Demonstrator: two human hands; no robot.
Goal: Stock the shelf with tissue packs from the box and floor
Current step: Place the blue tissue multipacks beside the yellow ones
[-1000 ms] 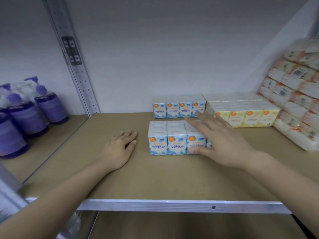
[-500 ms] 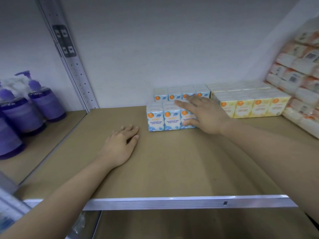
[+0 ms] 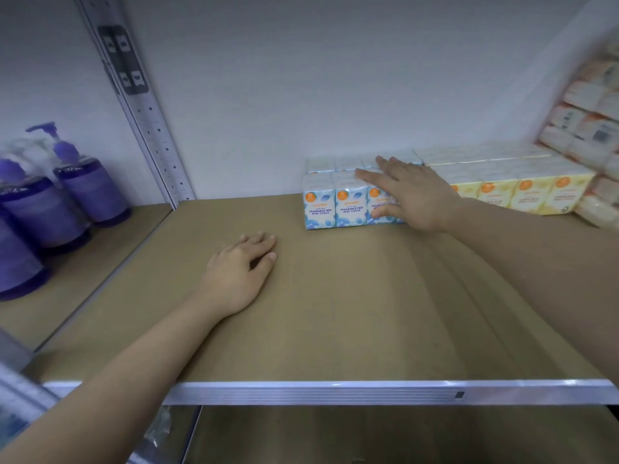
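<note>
Here the right hand [image 3: 413,195] lay over the front blue tissue pack [image 3: 335,204], fingers [image 3: 370,177] straight across its top and thumb against its printed face, pressing rather than gripping. That pack sat far back on the shelf [image 3: 335,313], directly under those fingers. Just beyond the fingertips a rear blue pack [image 3: 321,164] stood against the back wall [image 3: 335,78], and the two looked touching or very nearly so. To finish the push well, I would judge, the palm should drive level and straight back. Pressure ought to stay low on the face so the pack does not tip. The front edge should end in line with the yellow packs [image 3: 522,192] just to the little-finger side of the hand.

The left hand [image 3: 239,272] rested flat on the shelf, fingers loosely extended and holding nothing, well apart from the blue packs on its thumb side.

The shelf was a broad brown board with a metal front lip [image 3: 335,393]. A perforated steel upright [image 3: 147,122] rose far to the outer side of the left hand. Past it stood purple pump bottles [image 3: 90,192]. Wrapped orange-and-white tissue bundles [image 3: 589,128] were stacked beyond the yellow packs at the far right.
</note>
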